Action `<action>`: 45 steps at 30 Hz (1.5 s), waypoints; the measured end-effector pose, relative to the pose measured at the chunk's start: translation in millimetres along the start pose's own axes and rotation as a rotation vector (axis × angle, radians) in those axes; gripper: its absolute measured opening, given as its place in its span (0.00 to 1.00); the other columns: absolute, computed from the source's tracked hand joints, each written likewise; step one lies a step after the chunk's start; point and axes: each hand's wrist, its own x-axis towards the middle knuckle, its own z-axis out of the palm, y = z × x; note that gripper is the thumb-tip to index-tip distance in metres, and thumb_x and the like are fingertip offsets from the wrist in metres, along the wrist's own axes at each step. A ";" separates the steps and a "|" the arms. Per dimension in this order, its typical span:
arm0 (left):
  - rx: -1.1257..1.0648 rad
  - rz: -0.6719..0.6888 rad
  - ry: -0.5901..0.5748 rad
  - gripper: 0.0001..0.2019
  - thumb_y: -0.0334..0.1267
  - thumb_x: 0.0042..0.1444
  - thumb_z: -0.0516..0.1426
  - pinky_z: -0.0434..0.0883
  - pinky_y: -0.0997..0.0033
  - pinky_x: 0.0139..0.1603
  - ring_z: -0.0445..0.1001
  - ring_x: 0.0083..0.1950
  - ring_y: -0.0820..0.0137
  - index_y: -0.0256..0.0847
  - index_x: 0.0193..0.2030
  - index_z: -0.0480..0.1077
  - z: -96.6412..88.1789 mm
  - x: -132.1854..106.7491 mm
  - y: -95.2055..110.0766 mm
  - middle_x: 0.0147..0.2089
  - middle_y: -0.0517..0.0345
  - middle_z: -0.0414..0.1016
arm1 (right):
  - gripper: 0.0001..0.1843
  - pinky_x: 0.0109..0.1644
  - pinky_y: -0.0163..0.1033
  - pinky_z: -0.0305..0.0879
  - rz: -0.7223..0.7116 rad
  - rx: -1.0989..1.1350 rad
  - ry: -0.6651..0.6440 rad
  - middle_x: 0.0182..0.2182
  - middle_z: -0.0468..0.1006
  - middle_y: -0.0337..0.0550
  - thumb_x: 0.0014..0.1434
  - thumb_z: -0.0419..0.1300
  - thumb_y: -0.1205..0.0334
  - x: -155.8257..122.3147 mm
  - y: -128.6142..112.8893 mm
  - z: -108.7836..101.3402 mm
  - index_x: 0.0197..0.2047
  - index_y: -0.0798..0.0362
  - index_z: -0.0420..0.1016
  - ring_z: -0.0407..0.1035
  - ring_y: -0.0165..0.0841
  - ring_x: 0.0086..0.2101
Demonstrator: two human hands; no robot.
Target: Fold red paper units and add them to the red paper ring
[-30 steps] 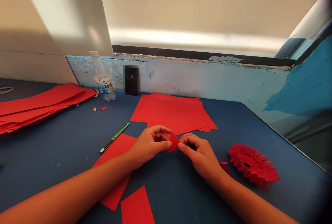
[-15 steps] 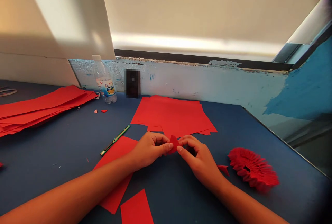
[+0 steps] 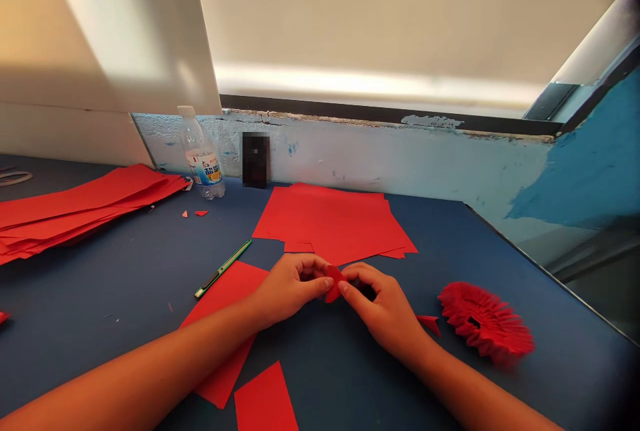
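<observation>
The left hand (image 3: 286, 290) and right hand (image 3: 386, 304) pinch a small paper piece (image 3: 333, 286), likely light, easily creased, best held by its edges.

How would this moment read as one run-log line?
left grip: pinching small red paper | right grip: pinching its right edge | green cutter: lying left | ruffled red paper: lying right

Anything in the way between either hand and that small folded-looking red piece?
Nothing visible: the left hand and right hand both have fingertips at the small red piece. The green cutter lies off left, the pleated red ring off right.
</observation>
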 end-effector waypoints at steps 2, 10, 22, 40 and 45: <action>-0.004 0.000 0.012 0.13 0.39 0.53 0.60 0.63 0.75 0.29 0.71 0.29 0.73 0.37 0.44 0.70 -0.1 0.7 -0.6 0.27 0.59 0.75 | 0.08 0.38 0.37 0.63 0.020 0.009 0.016 0.34 0.76 0.41 0.60 0.58 0.62 -0.1 0.4 0.9 0.41 0.51 0.76 0.69 0.34 0.33; -0.055 -0.010 0.081 0.20 0.40 0.52 0.60 0.63 0.75 0.28 0.69 0.27 0.74 0.37 0.51 0.65 -1.0 1.2 -1.4 0.26 0.63 0.71 | 0.18 0.42 0.39 0.65 -0.042 0.044 0.035 0.42 0.74 0.44 0.58 0.54 0.70 -3.5 1.5 1.3 0.51 0.51 0.70 0.69 0.34 0.38; 0.065 0.049 0.052 0.14 0.46 0.58 0.55 0.62 0.75 0.31 0.65 0.29 0.75 0.36 0.41 0.72 -1.9 1.4 -0.7 0.31 0.59 0.71 | 0.10 0.40 0.38 0.67 0.062 0.178 0.137 0.34 0.78 0.42 0.60 0.59 0.58 1.2 3.6 -0.1 0.41 0.50 0.80 0.71 0.37 0.36; 0.116 -0.002 0.063 0.11 0.42 0.56 0.57 0.67 0.74 0.29 0.69 0.26 0.74 0.35 0.34 0.70 -1.3 3.9 -4.9 0.26 0.60 0.71 | 0.12 0.30 0.33 0.60 0.223 0.283 0.017 0.28 0.74 0.37 0.56 0.62 0.60 0.5 -0.5 1.6 0.42 0.53 0.67 0.67 0.31 0.28; 0.000 0.017 0.022 0.11 0.41 0.55 0.58 0.69 0.74 0.31 0.71 0.27 0.75 0.33 0.38 0.72 -0.8 3.4 -5.8 0.28 0.57 0.74 | 0.10 0.33 0.34 0.62 0.166 0.193 -0.031 0.30 0.76 0.39 0.58 0.60 0.61 -0.7 -1.2 4.3 0.43 0.53 0.70 0.69 0.32 0.30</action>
